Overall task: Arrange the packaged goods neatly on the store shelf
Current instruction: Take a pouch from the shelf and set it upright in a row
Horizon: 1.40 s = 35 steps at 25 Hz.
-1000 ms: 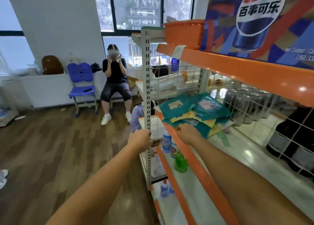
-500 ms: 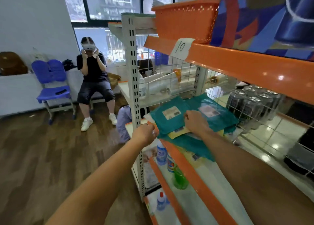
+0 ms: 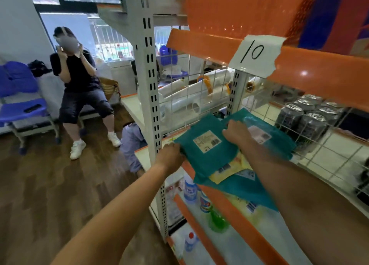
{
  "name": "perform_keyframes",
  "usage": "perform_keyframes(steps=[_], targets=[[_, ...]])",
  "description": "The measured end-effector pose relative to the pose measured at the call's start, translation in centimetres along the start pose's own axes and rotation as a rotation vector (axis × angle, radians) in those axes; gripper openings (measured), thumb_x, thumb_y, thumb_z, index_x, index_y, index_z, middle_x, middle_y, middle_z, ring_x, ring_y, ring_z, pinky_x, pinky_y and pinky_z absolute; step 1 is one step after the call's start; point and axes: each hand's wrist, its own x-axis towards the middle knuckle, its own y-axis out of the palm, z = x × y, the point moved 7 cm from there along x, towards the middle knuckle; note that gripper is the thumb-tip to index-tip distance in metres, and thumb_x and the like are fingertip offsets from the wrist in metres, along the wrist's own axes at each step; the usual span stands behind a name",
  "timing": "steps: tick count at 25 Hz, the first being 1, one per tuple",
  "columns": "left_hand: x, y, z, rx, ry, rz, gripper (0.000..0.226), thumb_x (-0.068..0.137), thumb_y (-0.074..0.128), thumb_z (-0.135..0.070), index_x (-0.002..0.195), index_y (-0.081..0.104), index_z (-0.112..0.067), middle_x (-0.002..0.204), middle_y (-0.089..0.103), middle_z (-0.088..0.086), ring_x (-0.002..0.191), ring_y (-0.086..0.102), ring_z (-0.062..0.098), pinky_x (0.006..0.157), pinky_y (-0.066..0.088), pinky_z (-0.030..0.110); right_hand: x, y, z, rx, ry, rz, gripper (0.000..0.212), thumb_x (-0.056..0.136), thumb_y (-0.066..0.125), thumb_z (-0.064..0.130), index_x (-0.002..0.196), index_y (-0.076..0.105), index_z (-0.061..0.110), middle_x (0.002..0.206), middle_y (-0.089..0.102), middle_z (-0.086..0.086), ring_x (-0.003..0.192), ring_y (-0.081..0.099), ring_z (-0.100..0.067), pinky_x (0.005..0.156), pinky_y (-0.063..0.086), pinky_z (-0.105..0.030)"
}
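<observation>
A loose heap of teal and yellow flat packages lies on the middle shelf (image 3: 329, 164). On top is a teal package (image 3: 207, 146) with a white label. My left hand (image 3: 171, 152) grips its left edge beside the grey upright post (image 3: 151, 96). My right hand (image 3: 235, 132) holds its far right edge, fingers curled over it. Behind my right hand lies a second teal package (image 3: 267, 132). A yellow package (image 3: 229, 170) and another teal package (image 3: 245, 188) stick out below, over the shelf's orange front edge.
Dark drink cans (image 3: 307, 114) stand behind a wire divider at right. Bottles (image 3: 189, 188) and a green bottle (image 3: 217, 220) sit on the lower shelf. An orange basket (image 3: 239, 10) sits on top, above a paper tag marked 10 (image 3: 255, 54). A person (image 3: 79, 88) sits at left by a blue chair (image 3: 22, 108).
I have come closer to the shelf. My left hand left the post and took the top teal package's left edge; my right hand moved up from the heap's front to its far edge.
</observation>
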Motion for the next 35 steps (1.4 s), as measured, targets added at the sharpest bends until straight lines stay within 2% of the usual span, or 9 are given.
perform_keyframes(steps=[6,9,11,15,20,25,28,33,35], targets=[[1.0,0.3,1.0,0.012,0.033,0.016,0.037,0.096,0.042,-0.029,0.125,0.046,-0.006,0.123,0.053,0.016,0.111,0.052,0.033,0.084,0.042,0.037,1.2,1.1,1.0,0.266,0.136,0.132,0.022,0.091,0.06,0.026,0.09,0.054,0.004,0.098,0.056,-0.014,0.084,0.052,-0.024,0.065,0.039,-0.028],[1.7,0.3,1.7,-0.024,0.065,0.036,0.035,0.095,0.042,-0.026,0.125,0.047,-0.008,0.124,0.054,0.015,0.111,0.053,0.032,0.088,0.044,0.038,1.4,1.2,0.2,0.429,0.208,0.136,0.035,0.085,0.068,0.024,0.105,0.056,-0.002,0.102,0.059,-0.014,0.096,0.06,-0.027,0.084,0.05,-0.035],[1.9,0.3,1.9,-0.051,0.081,0.045,0.035,0.096,0.041,-0.021,0.128,0.046,-0.01,0.124,0.054,0.015,0.111,0.054,0.032,0.088,0.045,0.038,1.1,1.6,-0.6,0.608,0.275,0.15,0.035,0.085,0.068,0.018,0.109,0.058,-0.005,0.108,0.065,-0.018,0.095,0.064,-0.03,0.088,0.053,-0.04],[1.6,0.2,2.0,-0.056,0.107,0.043,0.035,0.096,0.038,-0.017,0.129,0.046,-0.011,0.124,0.055,0.018,0.11,0.054,0.034,0.087,0.046,0.039,-1.3,2.7,-1.7,0.947,0.414,0.175,0.034,0.088,0.064,0.01,0.118,0.056,-0.005,0.113,0.064,-0.02,0.091,0.063,-0.03,0.08,0.053,-0.041],[0.7,-0.6,1.8,-0.121,0.083,0.062,0.036,0.094,0.043,-0.016,0.13,0.05,-0.014,0.13,0.056,0.014,0.116,0.054,0.031,0.092,0.046,0.035,-5.7,1.6,-3.8,1.234,0.429,0.086,0.033,0.09,0.061,0.009,0.122,0.058,-0.001,0.112,0.065,-0.018,0.08,0.065,-0.026,0.056,0.056,-0.03],[-1.6,-2.3,0.0,-0.101,0.133,0.018,0.039,0.096,0.044,-0.02,0.134,0.048,-0.016,0.132,0.055,0.013,0.118,0.054,0.03,0.094,0.047,0.036,-11.1,-0.3,-7.3,1.413,0.424,-0.057,0.015,0.089,0.06,0.006,0.104,0.063,0.003,0.115,0.063,-0.021,0.092,0.063,-0.034,0.084,0.054,-0.048],[-4.4,-2.2,-2.4,-0.104,0.177,0.04,0.038,0.096,0.044,-0.02,0.133,0.048,-0.014,0.13,0.054,0.015,0.117,0.053,0.03,0.094,0.046,0.034,-15.5,0.0,-9.4,1.471,0.481,-0.108,0.033,0.091,0.058,0.004,0.122,0.054,-0.004,0.122,0.06,-0.021,0.107,0.06,-0.036,0.093,0.048,-0.05],[-9.5,-0.2,-5.4,-0.085,0.279,0.092,0.03,0.096,0.043,-0.019,0.12,0.052,-0.004,0.117,0.058,0.021,0.103,0.056,0.034,0.081,0.047,0.038,-22.1,1.7,-11.3,1.597,0.503,-0.152,0.015,0.093,0.053,0.001,0.106,0.06,0.005,0.121,0.06,-0.017,0.083,0.063,-0.025,0.076,0.056,-0.041],[-12.0,0.5,-6.5,-0.067,0.328,0.1,0.028,0.095,0.043,-0.017,0.118,0.053,-0.004,0.112,0.059,0.021,0.099,0.056,0.034,0.076,0.045,0.037,-24.8,2.6,-12.5,1.611,0.544,-0.172,0.026,0.092,0.054,0.003,0.119,0.057,0.003,0.123,0.06,-0.017,0.081,0.063,-0.023,0.068,0.058,-0.037]])
